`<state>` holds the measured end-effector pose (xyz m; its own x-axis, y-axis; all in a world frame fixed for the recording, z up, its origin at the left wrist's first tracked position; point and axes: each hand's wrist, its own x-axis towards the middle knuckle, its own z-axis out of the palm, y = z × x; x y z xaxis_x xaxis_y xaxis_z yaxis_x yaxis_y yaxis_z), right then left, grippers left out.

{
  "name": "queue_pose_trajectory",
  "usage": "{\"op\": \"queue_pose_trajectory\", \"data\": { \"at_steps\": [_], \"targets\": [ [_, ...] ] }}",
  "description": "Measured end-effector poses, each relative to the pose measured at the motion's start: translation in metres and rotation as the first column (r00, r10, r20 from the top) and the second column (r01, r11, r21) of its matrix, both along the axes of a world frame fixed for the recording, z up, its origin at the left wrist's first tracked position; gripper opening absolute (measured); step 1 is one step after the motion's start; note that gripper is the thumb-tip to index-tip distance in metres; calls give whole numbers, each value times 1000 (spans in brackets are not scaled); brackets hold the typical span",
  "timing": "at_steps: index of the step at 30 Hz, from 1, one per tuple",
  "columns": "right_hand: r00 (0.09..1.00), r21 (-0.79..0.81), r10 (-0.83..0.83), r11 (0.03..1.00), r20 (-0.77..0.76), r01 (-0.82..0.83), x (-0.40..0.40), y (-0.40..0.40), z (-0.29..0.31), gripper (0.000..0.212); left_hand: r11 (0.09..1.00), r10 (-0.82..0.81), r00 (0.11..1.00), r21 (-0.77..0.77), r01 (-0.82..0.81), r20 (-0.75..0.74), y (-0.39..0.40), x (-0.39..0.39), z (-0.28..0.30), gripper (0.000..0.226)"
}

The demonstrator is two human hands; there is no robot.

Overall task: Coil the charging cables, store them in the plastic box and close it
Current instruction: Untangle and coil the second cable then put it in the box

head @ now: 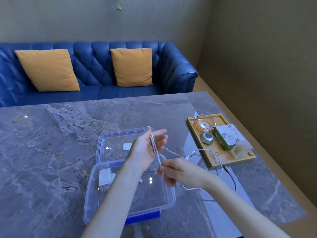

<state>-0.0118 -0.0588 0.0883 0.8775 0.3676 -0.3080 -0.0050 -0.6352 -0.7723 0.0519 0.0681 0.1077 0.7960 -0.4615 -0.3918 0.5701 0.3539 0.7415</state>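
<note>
A white charging cable is looped over my left hand, which is raised above the box lid, palm toward me, fingers spread with the loop held at the fingertips. My right hand pinches the same cable just below, over the right side of the clear plastic box. The cable's loose end trails right across the table to a plug. The box stands open with a white charger adapter inside at the left. Its clear blue-rimmed lid lies flat behind it. A dark cable lies on the table to the right.
A wooden tray at the right holds a glass ashtray, a silver object, a green-and-white carton and a small clear box. The marble table ends at the right near a wall. A blue sofa stands behind.
</note>
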Motion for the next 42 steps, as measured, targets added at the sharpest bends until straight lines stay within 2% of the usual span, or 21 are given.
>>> {"op": "queue_pose_trajectory", "data": {
  "at_steps": [2, 5, 8, 10, 14, 18, 20, 22, 24, 26, 28, 31, 33, 34, 38, 42],
  "targets": [
    [999, -101, 42, 994, 1, -42, 1, -3, -10, 33, 999, -38, 998, 31, 37, 55, 2, 1, 4, 47],
    [999, -181, 49, 982, -1, -48, 9, -11, -21, 38, 979, -182, 971, 118, 164, 156, 6, -8, 16, 45],
    [996, -118, -77, 990, -34, 73, 23, -20, -25, 39, 933, -328, 922, 221, 282, 208, 8, -21, 21, 45],
    [987, -76, -162, 984, 1, 162, 33, -24, -21, 33, 896, -395, 897, 297, 329, 199, 6, -27, 18, 46],
    [965, -29, -254, 966, 66, 256, 44, -24, 1, 28, 861, -384, 907, 422, 284, 173, 3, -32, 5, 47],
    [959, 44, -262, 965, 105, 259, 45, -22, 20, 21, 812, -345, 918, 553, 186, 197, 1, -31, -8, 48],
    [959, 33, -246, 969, 142, 243, 42, -17, 28, 22, 837, -258, 935, 539, 90, 245, -4, -32, -16, 46],
    [956, 95, -265, 962, 125, 255, 38, -12, 35, 25, 835, -163, 921, 546, -62, 353, -11, -31, -24, 42],
    [956, 127, -266, 960, 121, 251, 33, -6, 39, 24, 856, -53, 909, 487, -172, 414, -16, -30, -30, 40],
    [961, 179, -259, 954, 98, 239, 26, -1, 42, 24, 913, 67, 932, 356, -201, 356, -15, -23, -31, 45],
    [965, 194, -250, 954, 84, 230, 17, 4, 41, 24, 954, 127, 966, 240, -182, 226, -10, -13, -27, 51],
    [955, 24, -164, 986, 247, 163, 7, 12, 30, 23, 992, 126, 988, -10, -126, 84, -3, -3, -15, 48],
    [928, -109, -60, 988, 369, 108, 1, 13, 23, 19, 991, 118, 990, -67, -113, 74, 0, 1, -10, 47],
    [928, -136, -25, 987, 371, 81, 0, 12, 22, 20, 993, 106, 990, -56, -101, 90, 0, 1, -8, 47],
    [978, -98, 40, 995, 205, -20, -1, 2, 28, 24, 999, 51, 991, -18, -49, 126, 4, -4, -6, 47],
    [986, -288, 153, 949, 73, -126, 4, -7, 17, 32, 999, 3, 987, -35, 2, 159, 6, -3, -2, 46]
  ]
}}
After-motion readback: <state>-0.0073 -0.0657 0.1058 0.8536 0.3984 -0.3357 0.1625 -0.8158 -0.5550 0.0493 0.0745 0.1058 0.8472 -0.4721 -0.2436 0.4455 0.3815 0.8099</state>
